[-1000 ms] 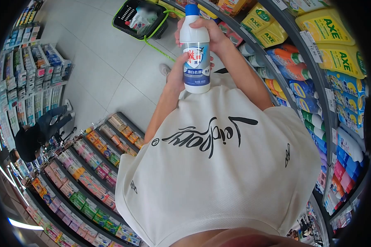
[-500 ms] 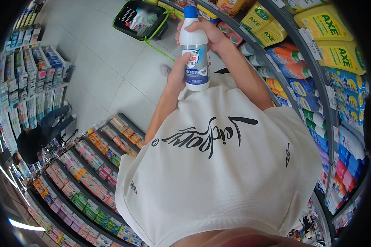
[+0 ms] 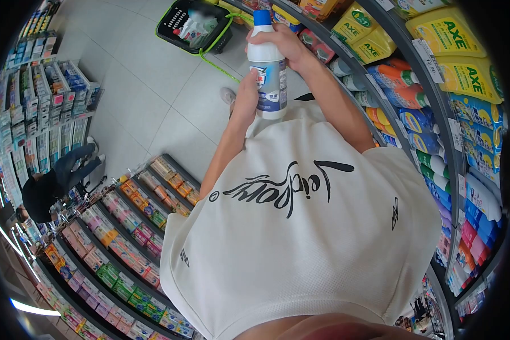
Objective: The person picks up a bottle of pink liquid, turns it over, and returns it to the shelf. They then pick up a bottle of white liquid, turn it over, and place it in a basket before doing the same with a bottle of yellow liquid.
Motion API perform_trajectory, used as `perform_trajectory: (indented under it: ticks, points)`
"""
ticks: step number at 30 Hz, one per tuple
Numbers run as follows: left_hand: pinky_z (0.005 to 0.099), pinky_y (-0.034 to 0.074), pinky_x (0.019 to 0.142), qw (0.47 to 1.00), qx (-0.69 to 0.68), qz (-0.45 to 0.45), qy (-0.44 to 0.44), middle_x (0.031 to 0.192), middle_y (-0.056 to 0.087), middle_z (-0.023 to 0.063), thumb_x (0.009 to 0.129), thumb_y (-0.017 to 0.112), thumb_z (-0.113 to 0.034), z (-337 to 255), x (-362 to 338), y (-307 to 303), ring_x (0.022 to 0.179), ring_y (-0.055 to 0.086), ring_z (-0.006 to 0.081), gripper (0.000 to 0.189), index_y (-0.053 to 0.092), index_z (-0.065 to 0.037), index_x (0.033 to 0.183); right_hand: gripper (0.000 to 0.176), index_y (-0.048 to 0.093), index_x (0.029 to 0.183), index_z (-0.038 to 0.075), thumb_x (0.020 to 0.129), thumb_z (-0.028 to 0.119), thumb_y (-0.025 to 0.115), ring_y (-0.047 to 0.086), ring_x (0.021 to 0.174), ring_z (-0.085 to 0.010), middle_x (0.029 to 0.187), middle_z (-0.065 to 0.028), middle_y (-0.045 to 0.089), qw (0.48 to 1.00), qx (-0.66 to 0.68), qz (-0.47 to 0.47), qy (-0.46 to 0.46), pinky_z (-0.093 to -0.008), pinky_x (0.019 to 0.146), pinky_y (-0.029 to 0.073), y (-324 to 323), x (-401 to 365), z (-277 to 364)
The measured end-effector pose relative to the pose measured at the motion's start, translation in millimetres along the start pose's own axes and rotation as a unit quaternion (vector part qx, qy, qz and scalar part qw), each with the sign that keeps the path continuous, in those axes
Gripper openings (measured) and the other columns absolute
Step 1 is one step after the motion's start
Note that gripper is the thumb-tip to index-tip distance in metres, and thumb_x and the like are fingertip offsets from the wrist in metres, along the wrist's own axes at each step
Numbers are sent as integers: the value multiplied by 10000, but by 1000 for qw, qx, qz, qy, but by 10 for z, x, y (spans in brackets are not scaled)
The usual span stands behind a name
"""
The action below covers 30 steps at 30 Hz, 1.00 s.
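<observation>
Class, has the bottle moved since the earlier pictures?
Yes: the bottle has turned, label leftward in view, its base slightly farther from the shirt lettering.

a shop: right of the fingers (image 3: 266, 37), shelves (image 3: 449, 113) of packaged goods carry price tags (image 3: 428, 60); left of them, a shopping basket (image 3: 170, 20) stands on tiled floor (image 3: 136, 68).

Tiled floor (image 3: 141, 73) (stocked shelves (image 3: 449, 122) alongside).

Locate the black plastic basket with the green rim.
In the head view, the basket stands on the floor near the top edge, left of the blue-capped white plastic bottle.
</observation>
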<state>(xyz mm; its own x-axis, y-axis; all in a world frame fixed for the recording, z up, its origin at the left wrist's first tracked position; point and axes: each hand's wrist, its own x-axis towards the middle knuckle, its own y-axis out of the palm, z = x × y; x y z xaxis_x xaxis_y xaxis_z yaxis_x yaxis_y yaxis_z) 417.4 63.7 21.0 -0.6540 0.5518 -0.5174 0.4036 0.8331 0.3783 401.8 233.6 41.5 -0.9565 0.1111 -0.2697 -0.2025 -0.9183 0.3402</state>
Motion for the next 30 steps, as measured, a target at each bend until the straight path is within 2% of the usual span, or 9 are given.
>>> perform_trajectory:
  ticks: [10,17,19,20,22,23,25,29,30]
  points:
    - [309,450,893,999,8,-29,24,1107,619,135,1031,300,-351,54,28,-1,991,588,175,479,530,45,1170,297,672,891,12,734,259,726,637,731,-166,827,-90,663,991,-110,-77,-27,-292,687,493,103,-36,40]
    - [319,491,874,997,-3,-72,0,1071,636,133,1027,281,-395,-107,-59,63,961,631,203,497,540,-4,1191,354,657,957,8,771,302,721,641,763,-166,862,-104,672,995,-68,-71,-16,-291,687,499,134,-74,71]
    - [428,544,802,998,-63,4,-11,1072,635,185,977,307,-511,-74,-5,-77,884,667,285,599,513,-2,1217,396,624,1037,4,813,324,684,654,802,-190,907,-128,677,999,8,6,-48,-301,724,515,75,-28,14]
    - [428,544,802,998,-63,4,-11,1072,635,185,977,307,-511,-96,-24,-83,884,667,285,599,513,-2,1217,396,624,1037,4,813,324,684,654,802,-190,907,-128,677,999,8,5,-48,-301,724,515,54,-29,35]
    - [457,562,712,957,-186,210,-77,1043,633,219,961,294,-521,-129,-90,-88,817,671,333,620,518,1,1210,429,587,1106,12,842,347,634,651,914,-255,992,-176,662,970,181,154,-51,-364,827,514,20,-35,92]
    - [457,562,712,957,-185,210,-78,1043,633,219,961,294,-521,-134,-111,-72,817,671,333,620,518,1,1210,429,587,1106,12,842,347,634,651,914,-255,992,-176,662,970,181,154,-52,-364,827,514,4,-6,68]
    - [475,559,690,904,-285,266,-176,1019,625,238,949,298,-511,-116,-145,-11,815,659,375,616,526,4,1200,476,562,1150,22,847,387,599,619,1003,-320,1040,-214,636,895,292,333,-53,-437,901,482,-35,47,-4]
    - [500,551,686,889,-318,268,-192,1006,622,240,945,313,-507,-102,-184,74,811,650,400,609,531,4,1195,415,564,1039,45,835,406,585,601,965,-335,962,-206,622,884,326,335,-20,-464,914,460,-9,-29,22]
    - [498,552,690,889,-315,270,-193,1011,621,239,942,313,-518,-97,-190,85,812,650,399,617,534,1,1192,361,544,955,57,834,396,578,598,918,-323,901,-184,607,877,308,368,-29,-457,897,463,-40,12,-8]
